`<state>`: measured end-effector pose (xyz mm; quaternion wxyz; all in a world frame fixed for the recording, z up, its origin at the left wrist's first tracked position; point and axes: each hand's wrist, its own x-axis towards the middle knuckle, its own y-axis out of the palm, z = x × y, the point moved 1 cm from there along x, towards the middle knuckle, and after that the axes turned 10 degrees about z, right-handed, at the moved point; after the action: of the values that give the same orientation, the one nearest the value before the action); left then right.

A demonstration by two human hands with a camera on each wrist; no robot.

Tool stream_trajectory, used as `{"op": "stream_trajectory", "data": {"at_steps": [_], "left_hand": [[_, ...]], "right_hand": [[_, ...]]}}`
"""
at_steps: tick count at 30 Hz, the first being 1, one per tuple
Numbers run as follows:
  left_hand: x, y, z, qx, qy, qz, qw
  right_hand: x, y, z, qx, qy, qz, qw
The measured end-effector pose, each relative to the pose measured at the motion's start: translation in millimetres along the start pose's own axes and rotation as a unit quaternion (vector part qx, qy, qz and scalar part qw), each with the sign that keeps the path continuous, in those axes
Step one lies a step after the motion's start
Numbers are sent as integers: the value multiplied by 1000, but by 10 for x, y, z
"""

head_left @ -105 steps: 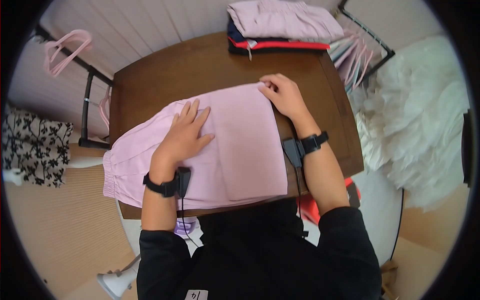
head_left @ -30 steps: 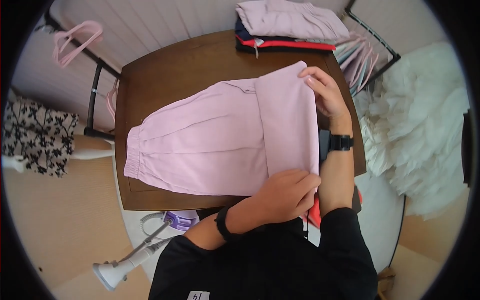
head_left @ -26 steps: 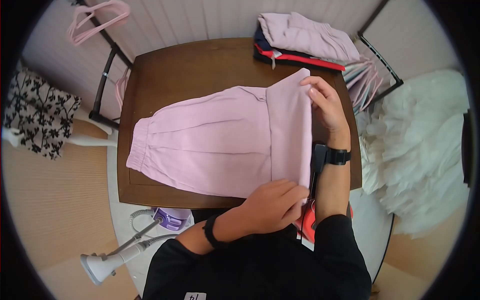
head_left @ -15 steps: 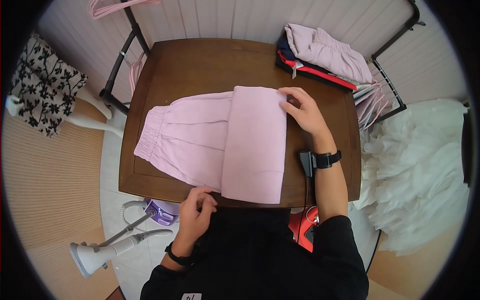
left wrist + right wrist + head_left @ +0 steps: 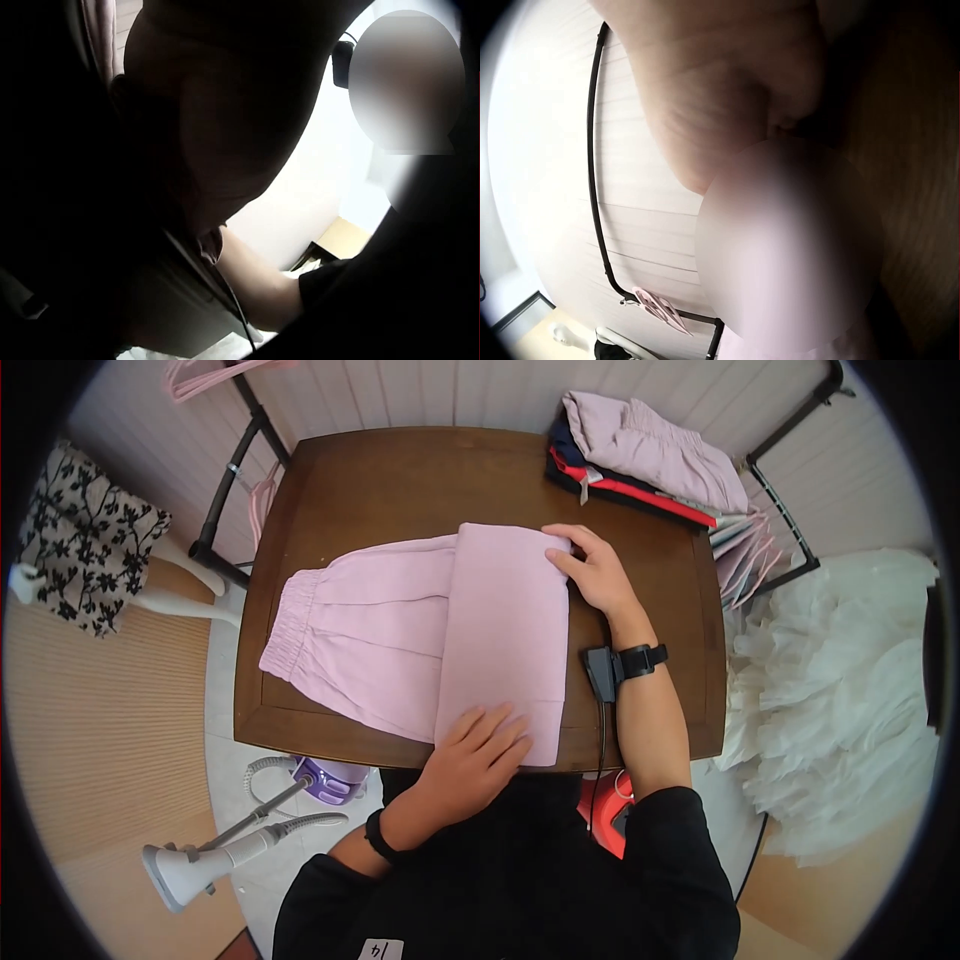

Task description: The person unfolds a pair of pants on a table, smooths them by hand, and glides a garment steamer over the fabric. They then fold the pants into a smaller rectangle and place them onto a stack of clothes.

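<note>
A pink elastic-waist garment (image 5: pixel 380 595) lies across the table, its gathered waistband to the left. Its right part is folded over into a wide, smooth panel (image 5: pixel 505 620). My left hand (image 5: pixel 475 760) rests with spread fingers on the near end of that panel. At the far right corner, my right hand (image 5: pixel 592 568) pinches the folded edge between thumb and fingers. The left wrist view is mostly dark, with the hand in shadow. In the right wrist view the hand (image 5: pixel 727 97) shows above the wooden tabletop, its fingertips hidden by blur.
A stack of folded clothes (image 5: pixel 645 455) sits at the back right of the brown table (image 5: pixel 400 480). Pink hangers and black racks stand on both sides. A garment steamer (image 5: pixel 190 870) is at the lower left, a white ruffled dress (image 5: pixel 830 700) at the right.
The right end of the garment has been folded over leftward and laid down. My left hand let go of the near corner, moved left, then came back onto the panel.
</note>
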<state>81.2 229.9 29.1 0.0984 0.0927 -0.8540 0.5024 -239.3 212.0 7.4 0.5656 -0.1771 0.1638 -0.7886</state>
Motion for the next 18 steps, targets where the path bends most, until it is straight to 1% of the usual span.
{"op": "stream_trajectory", "data": {"at_steps": [1,2,4,5,7,9,10,12,14,16,18], "left_hand": [[-20,47,0,50,8,4,999],[-8,51,-23,46,13,18,999],[59,29,-113,44,-20,9,999],[125,21,-162,42,-16,19,999],[273,25,-249,28,-1,30,999],[385,91,-270,34,17,54,998],[414,118,-281,42,32,71,996],[399,166,-267,32,51,81,995],[358,168,-254,22,67,93,993],[315,143,-249,-8,77,66,995],[288,127,-234,-22,81,68,994]], "right_hand": [[4,-2,-3,8,7,-8,1000],[2,-6,7,2,1,-14,1000],[3,6,-7,3,-2,-22,1000],[10,4,-25,9,5,-28,1000],[7,9,-69,45,17,-30,998],[0,4,-103,46,10,-44,998],[-8,-1,-102,33,8,-41,999],[4,-24,-102,22,10,-45,999],[21,-15,-102,1,-18,-63,998],[25,3,-87,-2,-18,-83,996],[45,25,-48,-6,-19,-98,995]]}}
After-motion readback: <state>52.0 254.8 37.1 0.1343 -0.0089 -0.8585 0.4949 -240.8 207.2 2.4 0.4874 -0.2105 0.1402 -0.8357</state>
